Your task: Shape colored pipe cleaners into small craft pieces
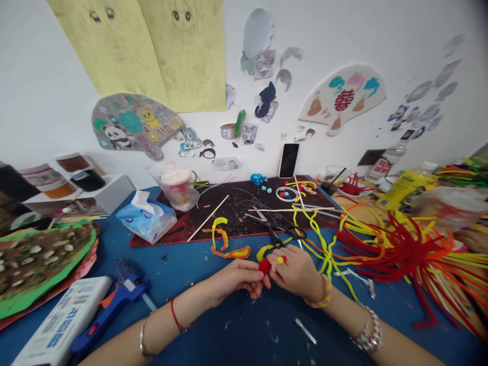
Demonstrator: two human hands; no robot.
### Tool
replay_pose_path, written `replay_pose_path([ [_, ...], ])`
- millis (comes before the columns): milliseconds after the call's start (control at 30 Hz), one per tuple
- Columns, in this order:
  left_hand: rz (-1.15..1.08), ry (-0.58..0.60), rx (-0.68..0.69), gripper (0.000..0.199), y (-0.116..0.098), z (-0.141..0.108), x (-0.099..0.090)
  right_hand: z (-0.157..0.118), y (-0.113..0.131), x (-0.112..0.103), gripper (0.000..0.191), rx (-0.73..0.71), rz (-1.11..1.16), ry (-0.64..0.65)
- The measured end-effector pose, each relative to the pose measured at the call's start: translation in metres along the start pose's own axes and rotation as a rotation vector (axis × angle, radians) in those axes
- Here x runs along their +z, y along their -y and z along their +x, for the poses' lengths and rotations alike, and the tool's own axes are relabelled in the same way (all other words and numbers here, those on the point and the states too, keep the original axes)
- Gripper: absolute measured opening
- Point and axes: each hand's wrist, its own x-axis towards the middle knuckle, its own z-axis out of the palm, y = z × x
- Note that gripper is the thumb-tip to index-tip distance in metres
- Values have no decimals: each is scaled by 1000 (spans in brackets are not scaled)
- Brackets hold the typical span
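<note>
Left hand (236, 280) and right hand (295, 273) pinch fuzzy red pom-pom (264, 266).

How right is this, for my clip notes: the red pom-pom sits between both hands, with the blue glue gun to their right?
Wrong side: the head view shows the glue gun left of the hands. The red pom-pom does sit between the left hand and right hand.

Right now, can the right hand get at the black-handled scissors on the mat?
Probably yes: the right hand sits just below the black-handled scissors, with only a yellow pipe cleaner between. It would first have to release the red fuzzy ball.
</note>
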Motion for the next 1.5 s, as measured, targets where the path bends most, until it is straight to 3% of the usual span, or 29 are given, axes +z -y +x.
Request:
replay_pose_path([
  [133,-33,15,-1,22,6,0,2,0,-1,-3,22,-26,-13,22],
  [267,-114,63,5,22,8,0,4,0,6,-4,24,-37,46,-75],
  [367,-174,64,42,22,10,2,6,-2,15,-1,28,133,160,-139],
  [467,-177,18,104,22,15,6,6,-3,19,3,31,316,281,-98],
  [533,-160,-17,141,23,20,9,6,-1,17,3,32,389,433,-24],
  [633,-102,-53,186,25,25,11,4,4,12,2,32,526,837,111],
  [767,32,-46,182,24,26,9,4,10,8,2,33,784,1331,174],
  [933,68,-55,187,24,26,8,5,8,8,7,36,877,1622,282],
  [1033,-88,-26,162,23,26,10,4,5,9,9,36,898,1843,329],
  [1100,-220,7,146,21,26,12,2,5,11,9,35,902,1972,289],
  [1233,-429,41,128,22,26,15,-6,8,12,8,35,905,2024,210],
  [1367,-525,21,90,30,26,17,-10,10,7,7,34,881,1936,289],
  [1500,-492,-6,123,22,24,16,-8,9,5,8,34,865,1813,324],
])
